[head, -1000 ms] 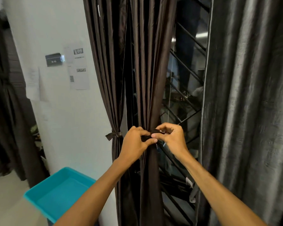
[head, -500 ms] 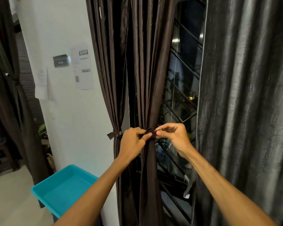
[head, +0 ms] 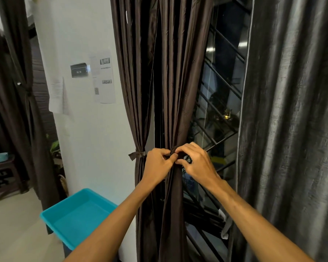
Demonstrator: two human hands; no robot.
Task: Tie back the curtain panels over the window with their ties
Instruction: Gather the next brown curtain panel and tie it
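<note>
Barred window behind; the outer brown panel hung cinched by its knotted tie. At that height left hand and right hand each pinched the second tie against the gathered inner panel, apparently keeping the gather tight for knotting.

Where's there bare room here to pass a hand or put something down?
Free: the gap between brown panel and grey curtain, inside the teal tub, the floor beside it. Crowded: the tie, pinched by left hand and right hand.
</note>
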